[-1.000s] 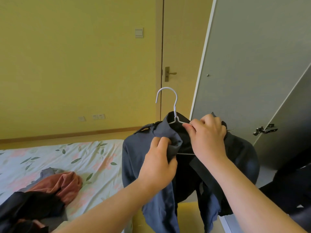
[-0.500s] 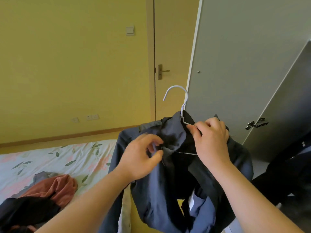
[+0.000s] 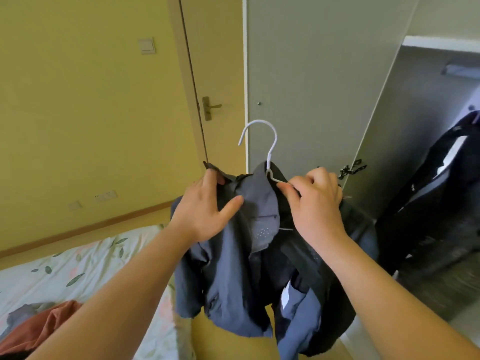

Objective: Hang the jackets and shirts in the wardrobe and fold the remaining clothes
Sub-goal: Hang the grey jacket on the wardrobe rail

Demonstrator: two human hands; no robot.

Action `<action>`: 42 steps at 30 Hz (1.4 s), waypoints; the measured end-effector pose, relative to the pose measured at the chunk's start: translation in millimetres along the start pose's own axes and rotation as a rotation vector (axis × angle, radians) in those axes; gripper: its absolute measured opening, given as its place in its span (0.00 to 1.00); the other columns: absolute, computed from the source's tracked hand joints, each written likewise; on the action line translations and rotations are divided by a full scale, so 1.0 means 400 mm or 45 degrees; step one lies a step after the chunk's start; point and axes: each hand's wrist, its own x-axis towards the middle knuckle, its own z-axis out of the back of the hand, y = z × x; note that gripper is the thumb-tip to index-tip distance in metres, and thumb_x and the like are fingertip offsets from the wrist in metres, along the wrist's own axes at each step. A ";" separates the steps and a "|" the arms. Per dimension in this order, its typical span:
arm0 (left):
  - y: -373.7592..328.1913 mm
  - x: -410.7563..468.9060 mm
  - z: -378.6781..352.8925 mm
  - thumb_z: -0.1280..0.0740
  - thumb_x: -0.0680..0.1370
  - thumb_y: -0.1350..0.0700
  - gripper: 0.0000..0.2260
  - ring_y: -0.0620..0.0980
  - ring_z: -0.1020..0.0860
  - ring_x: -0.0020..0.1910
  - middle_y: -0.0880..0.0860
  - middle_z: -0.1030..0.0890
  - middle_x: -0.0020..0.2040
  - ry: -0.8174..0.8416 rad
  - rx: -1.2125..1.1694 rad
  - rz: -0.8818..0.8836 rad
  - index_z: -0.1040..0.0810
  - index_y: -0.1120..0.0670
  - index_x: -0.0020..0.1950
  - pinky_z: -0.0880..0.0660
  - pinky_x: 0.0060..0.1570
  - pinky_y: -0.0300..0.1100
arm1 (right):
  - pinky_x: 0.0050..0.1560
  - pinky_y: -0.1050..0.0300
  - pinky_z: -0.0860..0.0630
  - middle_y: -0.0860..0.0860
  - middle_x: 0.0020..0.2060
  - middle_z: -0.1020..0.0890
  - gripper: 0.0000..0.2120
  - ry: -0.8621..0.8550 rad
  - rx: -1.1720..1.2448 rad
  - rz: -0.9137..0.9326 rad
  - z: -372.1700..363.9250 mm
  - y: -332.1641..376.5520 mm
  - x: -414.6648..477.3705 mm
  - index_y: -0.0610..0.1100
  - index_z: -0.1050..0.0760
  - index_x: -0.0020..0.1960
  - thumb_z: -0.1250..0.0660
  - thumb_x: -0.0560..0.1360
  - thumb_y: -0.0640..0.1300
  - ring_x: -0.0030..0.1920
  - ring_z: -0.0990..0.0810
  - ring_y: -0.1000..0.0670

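**Seating the shirt's left shoulder on the hanger**

We hold the white hanger point(image 3: 262, 136) up in front of the wardrobe door point(image 3: 311, 87), with its hook upright and free, ready for a rail. Our right hand point(image 3: 315, 203) is curled round the hanger's right arm, cloth pinched in with it, and seems to bear the weight. Our left hand point(image 3: 207, 206) grips the left shoulder of the blue-grey shirt point(image 3: 233, 268), fingers over the top edge and thumb spread on the front. We judge this is to draw that shoulder over the hanger's other end, since the collar sits bunched and lopsided. The shirt hangs in the air between the bed point(image 3: 78, 263) at near left and the open wardrobe point(image 3: 420, 126) at right, where a dark garment point(image 3: 428, 203) already hangs. A rust-coloured garment point(image 3: 44, 326) lies on the bed, probably left for folding.
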 end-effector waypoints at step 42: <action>-1.008 0.262 -0.674 0.35 0.76 0.60 0.10 0.53 0.26 0.38 0.53 0.25 0.37 1.058 -0.305 -1.358 0.29 0.56 0.34 0.25 0.44 0.51 | 0.23 0.58 0.29 0.58 0.24 0.31 0.22 -0.337 -0.875 -1.066 0.609 -0.524 -0.498 0.52 0.26 0.35 0.44 0.81 0.63 0.24 0.32 0.57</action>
